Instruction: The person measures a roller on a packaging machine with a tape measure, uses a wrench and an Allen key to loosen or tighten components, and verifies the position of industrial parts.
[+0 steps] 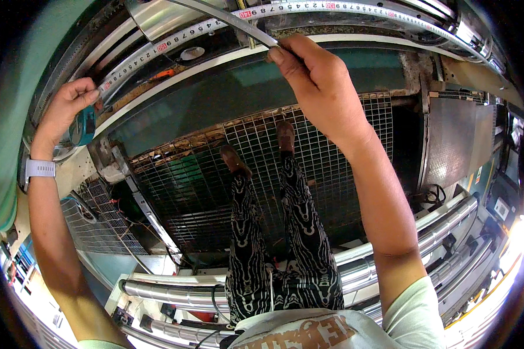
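My left hand (70,104), with a watch on its wrist, is closed at the far left on a tape measure with a teal case (82,125). From there the white tape blade (256,13) runs out to the right in a long curve across the machine. My right hand (323,87) is closed, thumb against fingers, on the near end of a narrow grey strip (230,18). That strip slants up to the left, crosses over the tape blade and leaves the top of the picture. Its far end is out of view.
Metal rollers (180,295) lie behind me on both sides. My feet stand on a wire grid floor (337,131). A small orange item (164,74) rests on the machine under the tape. Green fabric (9,145) hangs along the left edge. A metal plate (451,139) is at the right.
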Motion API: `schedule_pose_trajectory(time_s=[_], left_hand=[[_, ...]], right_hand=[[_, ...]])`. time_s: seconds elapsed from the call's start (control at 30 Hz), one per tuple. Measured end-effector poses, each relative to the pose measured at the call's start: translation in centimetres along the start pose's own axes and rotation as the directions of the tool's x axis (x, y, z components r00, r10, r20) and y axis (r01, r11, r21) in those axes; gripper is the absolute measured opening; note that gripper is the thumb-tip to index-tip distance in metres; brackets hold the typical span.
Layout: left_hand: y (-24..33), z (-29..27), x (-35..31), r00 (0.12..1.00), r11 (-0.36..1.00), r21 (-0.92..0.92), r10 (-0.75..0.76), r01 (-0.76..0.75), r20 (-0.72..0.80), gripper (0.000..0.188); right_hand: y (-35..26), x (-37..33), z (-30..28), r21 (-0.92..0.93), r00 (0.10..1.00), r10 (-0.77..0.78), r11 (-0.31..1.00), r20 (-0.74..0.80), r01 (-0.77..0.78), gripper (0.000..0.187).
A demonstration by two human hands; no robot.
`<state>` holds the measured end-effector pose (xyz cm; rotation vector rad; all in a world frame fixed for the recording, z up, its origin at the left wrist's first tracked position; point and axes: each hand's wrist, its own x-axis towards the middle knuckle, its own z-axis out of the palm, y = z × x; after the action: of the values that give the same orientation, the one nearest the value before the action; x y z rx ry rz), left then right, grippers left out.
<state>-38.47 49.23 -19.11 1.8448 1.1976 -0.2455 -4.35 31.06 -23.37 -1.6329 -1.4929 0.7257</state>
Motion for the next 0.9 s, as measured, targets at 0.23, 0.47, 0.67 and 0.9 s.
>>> schedule_pose_trajectory(time_s=[0.23, 0.47, 0.67, 0.9], left_hand=[[0.2, 0.1, 0.0, 1.000, 1.000, -0.012, -0.015, 0.015, 0.004, 0.020], [-0.4, -0.1, 0.0, 0.999, 0.999, -0.006, -0.039, 0.039, -0.014, 0.016], [-0.4, 0.3, -0.4, 0.994, 1.000, 0.015, -0.022, 0.024, -0.103, 0.012], [1.0, 0.5, -0.8, 0.999, 1.000, -0.019, 0.005, -0.006, -0.049, 0.010]], right_hand=[[0.0, 0.1, -0.2, -0.022, 1.000, -0.006, 1.000, 0.015, 0.006, 0.021], [-1.2, 1.2, -0.5, -0.268, 0.992, -0.090, 0.957, 0.089, 0.111, 0.025], [-2.9, 2.9, 0.5, -0.226, 0.993, -0.090, 0.972, -0.072, 0.072, 0.025], [2.0, -2.9, -1.3, -0.052, 0.997, -0.016, 0.998, 0.069, 0.020, 0.029]])
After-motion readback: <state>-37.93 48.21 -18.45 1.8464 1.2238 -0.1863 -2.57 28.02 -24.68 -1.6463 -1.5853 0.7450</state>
